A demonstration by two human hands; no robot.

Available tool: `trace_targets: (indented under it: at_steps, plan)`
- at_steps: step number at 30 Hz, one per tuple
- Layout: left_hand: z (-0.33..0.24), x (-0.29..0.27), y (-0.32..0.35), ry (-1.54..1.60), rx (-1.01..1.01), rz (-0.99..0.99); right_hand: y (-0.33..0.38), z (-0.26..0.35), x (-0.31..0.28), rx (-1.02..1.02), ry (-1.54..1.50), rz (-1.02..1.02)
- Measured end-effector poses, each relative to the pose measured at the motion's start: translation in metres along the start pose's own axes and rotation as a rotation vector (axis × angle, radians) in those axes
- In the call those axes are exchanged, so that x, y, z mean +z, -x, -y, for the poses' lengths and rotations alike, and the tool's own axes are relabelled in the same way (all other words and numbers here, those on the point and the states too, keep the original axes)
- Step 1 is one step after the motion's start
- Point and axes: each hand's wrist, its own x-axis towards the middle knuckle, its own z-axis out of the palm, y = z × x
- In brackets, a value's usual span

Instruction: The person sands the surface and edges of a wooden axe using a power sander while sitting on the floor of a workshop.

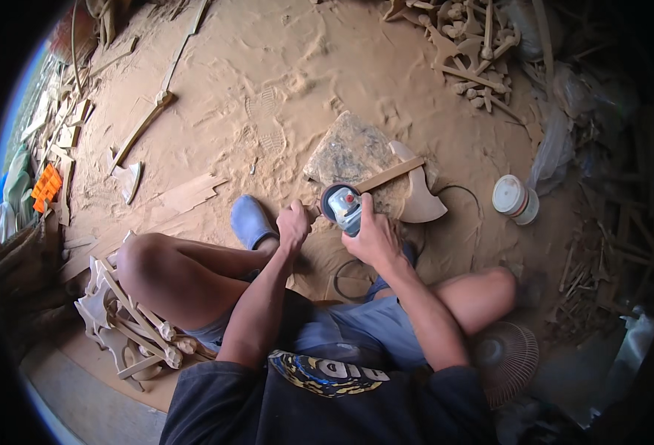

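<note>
My right hand [376,236] is wrapped round an angle grinder [344,209] with a silver head, a red button and a round disc. The disc lies over the handle of a pale wooden axe [390,175]. My left hand [295,225] is closed around the near end of that handle, just left of the disc; the grinder hides part of the handle between. The broad curved axe head [420,199] rests against a rough stone block [349,148] on the dusty ground, between and beyond my feet.
Similar wooden pieces are heaped at the far right [475,52] and beside my left knee [130,326]. A long-shafted wooden piece [143,130] lies at left. A white tub [514,199] stands at right, near a dark cable [469,193]. A round fan cage [506,363] is by my right thigh.
</note>
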Motion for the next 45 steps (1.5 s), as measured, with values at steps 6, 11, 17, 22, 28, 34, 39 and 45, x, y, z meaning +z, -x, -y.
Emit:
trace_targets:
  at_steps: [6, 11, 17, 22, 28, 34, 39, 45]
  plan:
    - [-0.008, -0.002, 0.001, -0.079, -0.024, 0.014, -0.012, -0.022, -0.01, 0.127, 0.024, -0.102]
    - [-0.003, -0.003, -0.005, -0.012, -0.045, 0.062, -0.034, -0.04, -0.03, 0.272, 0.042, -0.097]
    - [-0.005, -0.004, -0.008, -0.065, -0.054, 0.066, -0.046, -0.064, -0.036, 0.266, 0.02, -0.263]
    - [-0.01, -0.003, -0.005, -0.071, -0.041, 0.08, -0.036, -0.054, -0.031, 0.209, -0.019, -0.18]
    - [-0.007, -0.012, -0.005, -0.034, -0.04, 0.085, -0.033, -0.044, -0.034, 0.158, 0.034, -0.091]
    - [-0.01, -0.008, -0.005, -0.039, -0.038, 0.101, -0.06, -0.083, -0.063, 0.282, 0.047, -0.194]
    - [-0.007, -0.009, -0.01, -0.062, -0.023, 0.112, -0.074, -0.107, -0.075, 0.345, -0.03, -0.302]
    - [-0.004, -0.007, -0.014, -0.11, 0.008, 0.091, -0.093, -0.134, -0.094, 0.446, -0.018, -0.369]
